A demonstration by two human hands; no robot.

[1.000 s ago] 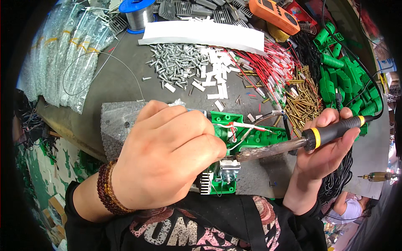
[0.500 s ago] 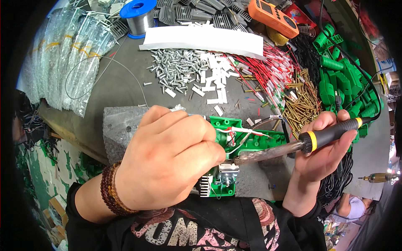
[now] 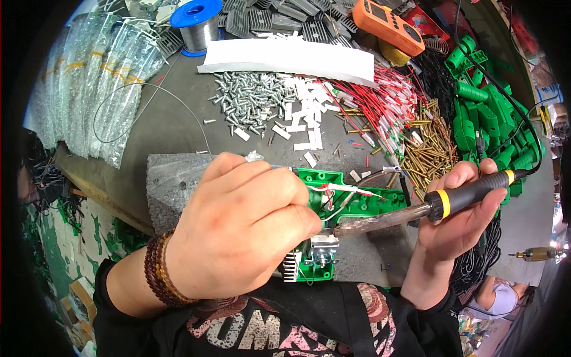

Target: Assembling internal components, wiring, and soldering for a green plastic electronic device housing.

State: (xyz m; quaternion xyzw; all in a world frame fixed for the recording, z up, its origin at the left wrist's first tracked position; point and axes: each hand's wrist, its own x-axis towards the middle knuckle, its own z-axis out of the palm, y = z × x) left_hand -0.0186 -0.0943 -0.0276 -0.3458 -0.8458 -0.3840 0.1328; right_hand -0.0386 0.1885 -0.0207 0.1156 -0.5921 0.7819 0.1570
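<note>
My right hand [image 3: 455,208] grips the black and yellow handle of a soldering iron [image 3: 386,219] from the right side. The iron's darkened shaft points left, its tip beside the fingertips of my left hand [image 3: 244,223]. Those fingers are closed in a pinch, and the solder wire [image 3: 199,128] runs from its spool down behind this hand; the pinch itself is hidden. Under both lies an open green plastic housing [image 3: 375,202] with white, red and black leads [image 3: 351,188] inside. A metal part with a screw [image 3: 323,253] sits at its near end. My left hand covers the housing's left portion.
A grey foam pad [image 3: 169,178] lies under my left hand. Beyond are the blue solder spool [image 3: 196,27], a white paper strip [image 3: 285,59], loose screws [image 3: 247,98], red-wired parts [image 3: 386,95], brass-coloured pins [image 3: 425,152] and an orange meter [image 3: 389,27]. Green housings [image 3: 491,113] pile at right, bagged pieces [image 3: 95,83] at left.
Very little differs. The soldering iron has dipped slightly toward me, its tip staying by my left fingertips. Both hands keep their grip.
</note>
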